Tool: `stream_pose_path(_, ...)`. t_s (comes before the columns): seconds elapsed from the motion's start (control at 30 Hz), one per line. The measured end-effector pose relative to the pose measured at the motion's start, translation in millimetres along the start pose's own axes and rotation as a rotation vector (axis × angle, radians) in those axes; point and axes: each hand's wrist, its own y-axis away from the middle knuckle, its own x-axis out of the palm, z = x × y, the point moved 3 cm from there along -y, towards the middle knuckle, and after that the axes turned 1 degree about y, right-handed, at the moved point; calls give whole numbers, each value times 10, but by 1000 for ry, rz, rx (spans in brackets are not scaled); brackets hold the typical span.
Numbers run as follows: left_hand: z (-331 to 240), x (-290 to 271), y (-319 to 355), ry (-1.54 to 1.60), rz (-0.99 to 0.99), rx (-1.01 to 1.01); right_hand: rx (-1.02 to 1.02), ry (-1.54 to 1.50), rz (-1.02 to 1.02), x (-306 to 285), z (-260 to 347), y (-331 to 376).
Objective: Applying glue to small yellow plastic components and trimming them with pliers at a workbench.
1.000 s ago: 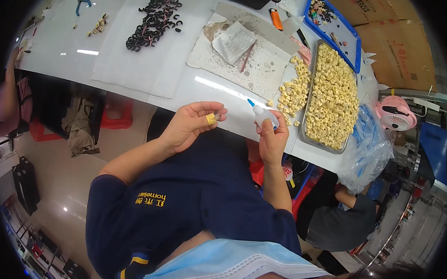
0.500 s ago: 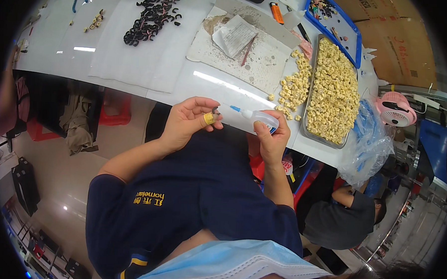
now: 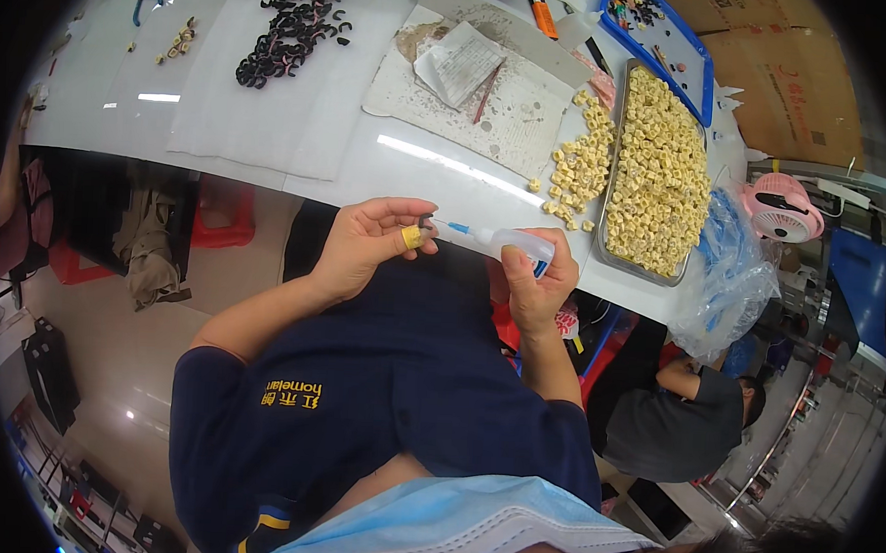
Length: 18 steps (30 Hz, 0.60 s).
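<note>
Both arms bend up in front of the chest. The left hand (image 3: 365,248) is curled, with thumb and first finger pinched tight. The right hand (image 3: 537,286) is closed in a fist-like grip just beside it, fingers wrapped, thumb up.

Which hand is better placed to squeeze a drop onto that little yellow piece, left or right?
Right, most likely. The right hand holds the squeeze bottle, its blue nozzle pointing at the small yellow piece pinched in the left hand. The left hand is busy holding that piece steady.

Small yellow piece (image 3: 411,238), clear blue-tipped squeeze bottle (image 3: 509,243) seemingly touching it.
</note>
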Motion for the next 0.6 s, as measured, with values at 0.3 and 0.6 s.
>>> stream_pose_path(0.3, 1, 11, 2, 34, 17, -48, 64, -21, 12, 13, -29, 24)
stream_pose_path(0.6, 18, -15, 6, 25, 35, -42, 80, -24, 37, 27, -46, 21)
